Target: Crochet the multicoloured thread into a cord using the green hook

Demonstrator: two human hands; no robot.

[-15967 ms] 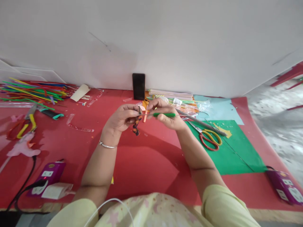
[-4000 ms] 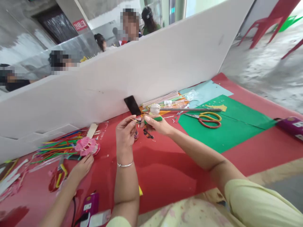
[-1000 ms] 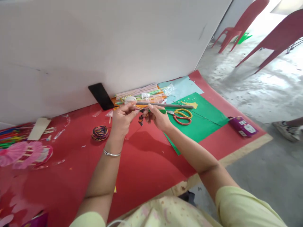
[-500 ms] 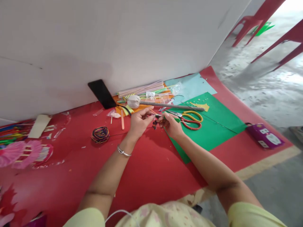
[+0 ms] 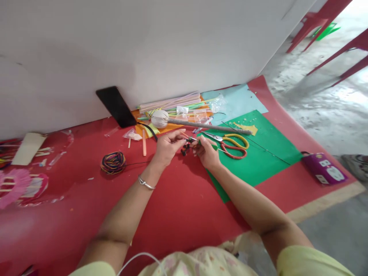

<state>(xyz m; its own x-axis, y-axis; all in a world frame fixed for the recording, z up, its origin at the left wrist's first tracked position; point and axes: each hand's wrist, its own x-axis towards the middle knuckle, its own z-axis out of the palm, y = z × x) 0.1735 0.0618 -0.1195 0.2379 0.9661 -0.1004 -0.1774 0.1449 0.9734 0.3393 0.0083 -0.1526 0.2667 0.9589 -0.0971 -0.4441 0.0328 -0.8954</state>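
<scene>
My left hand [image 5: 167, 147] is closed, its thumb and forefinger pinching multicoloured yarn. From it a strand runs left to a yarn ball [image 5: 113, 162] in dark, orange and purple tones. My right hand [image 5: 209, 152] is wrapped round a crochet hook with a green grip [image 5: 214, 147]; its thin metal shaft points left toward my left fingers. Between the two hands hangs a small dark piece of yarn work [image 5: 185, 148], partly hidden by fingers. The hook's very tip is too small to make out.
Scissors [image 5: 235, 142] with yellow and red handles lie on a green sheet [image 5: 258, 165], right of my hands. Behind are a stick with a whitish round head [image 5: 160, 119], straws [image 5: 169, 101] and a phone [image 5: 116, 107] leaning on the wall. A purple box [image 5: 324, 168] sits far right.
My view has shifted slightly, so the yarn ball and phone appear further left. Both hands keep their grips, and the dark yarn work hangs a little more to the left.
</scene>
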